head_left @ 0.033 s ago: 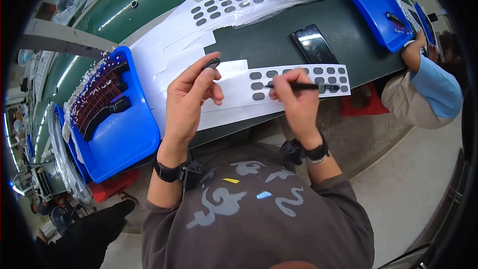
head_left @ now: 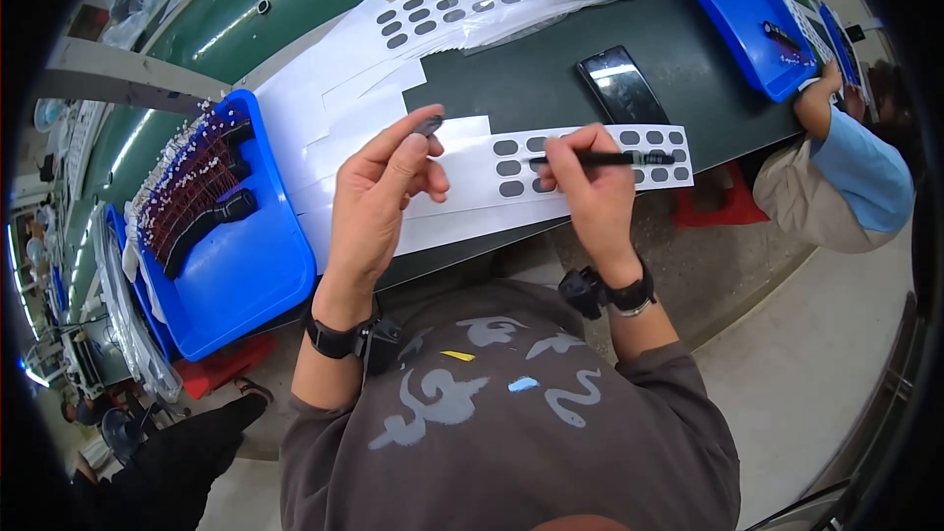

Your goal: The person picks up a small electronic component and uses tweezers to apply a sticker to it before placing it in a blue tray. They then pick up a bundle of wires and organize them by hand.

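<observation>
A small dark, rounded piece [head_left: 430,125] is pinched between the thumb and forefinger of my left hand [head_left: 374,182], raised over the white sheets. My right hand [head_left: 598,199] grips a slim black pen-shaped tool [head_left: 612,158], blurred by motion, its kind unclear. The tool lies almost level, pointing left and right of the fingers. Beneath it is a white sheet [head_left: 524,159] with rows of dark grey oval stickers, partly covered by my right hand.
At left, a blue tray [head_left: 231,290] holds black parts with red wires and white ends. Beyond the sheets lie a black phone [head_left: 621,86] and plastic-wrapped sticker sheets [head_left: 472,5]. Another blue tray [head_left: 723,15] stands far right, near a person in a light blue sleeve [head_left: 865,172].
My left hand has shifted slightly right with the small dark piece, which has tilted. My right hand has moved a little up and right with the tool.
</observation>
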{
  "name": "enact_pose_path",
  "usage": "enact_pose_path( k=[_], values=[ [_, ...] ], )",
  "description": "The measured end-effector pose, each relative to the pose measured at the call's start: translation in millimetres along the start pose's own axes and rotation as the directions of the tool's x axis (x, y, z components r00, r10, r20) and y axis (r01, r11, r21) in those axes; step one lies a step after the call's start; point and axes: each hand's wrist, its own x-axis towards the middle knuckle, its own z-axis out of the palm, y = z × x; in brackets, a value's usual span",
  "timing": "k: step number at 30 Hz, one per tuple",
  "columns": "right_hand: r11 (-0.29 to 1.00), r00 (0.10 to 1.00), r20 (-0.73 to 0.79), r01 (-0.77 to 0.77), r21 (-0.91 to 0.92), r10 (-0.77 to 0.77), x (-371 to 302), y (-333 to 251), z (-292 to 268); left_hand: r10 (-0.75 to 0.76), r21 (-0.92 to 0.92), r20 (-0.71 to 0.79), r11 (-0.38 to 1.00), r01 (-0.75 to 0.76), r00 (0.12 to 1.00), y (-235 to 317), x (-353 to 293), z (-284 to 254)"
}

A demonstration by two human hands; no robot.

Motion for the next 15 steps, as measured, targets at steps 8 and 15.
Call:
enact_pose_path(
  k=[8, 15],
  values=[
    [0.973, 0.998, -0.001, -0.057, -0.222, 0.058, 27.5, 8.0, 0.9, -0.095, 0.132, 0.077, 0.988, 0.084, 0.993, -23.8, 6.6, 13.5],
    [0.926, 1.000, -0.010, -0.017, -0.377, 0.014, 28.1, 14.5, 1.7, -0.140, 0.162, 0.120, 0.980, 0.120, 0.983, -31.7, 17.6, 13.7]
  ],
)
